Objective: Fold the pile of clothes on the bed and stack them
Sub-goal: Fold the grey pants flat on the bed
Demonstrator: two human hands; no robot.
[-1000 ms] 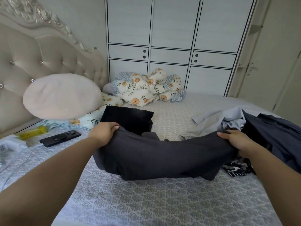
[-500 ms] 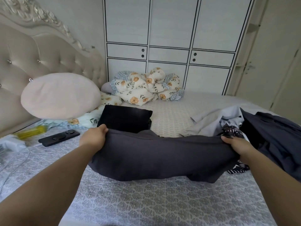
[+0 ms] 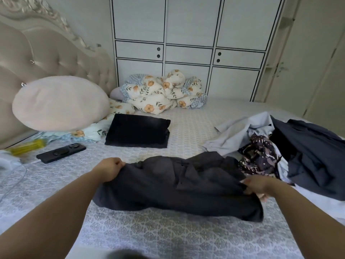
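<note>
Hands, left (image 3: pixel 110 171) and right (image 3: pixel 256 186), each gripping one end of dark grey garment (image 3: pixel 177 186) on bed (image 3: pixel 168 238).

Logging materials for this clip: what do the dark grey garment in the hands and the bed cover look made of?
Dark grey garment: thin, matte woven cloth, likely cotton or a blend; it drapes in soft creases. Bed cover: pale matte textile with a repeating grey medallion pattern, seemingly quilted or woven in; fibre unclear.

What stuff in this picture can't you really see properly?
Head view, the only one:
- Right hand: blurred, fingertips tucked into the dark grey garment, so its grip is unclear.
- Pile of clothes: pieces overlap and the right edge cuts it off, so no count is possible.
- Yellow object: blurred, can't identify.
- White thing at the left edge: cut off.
</note>
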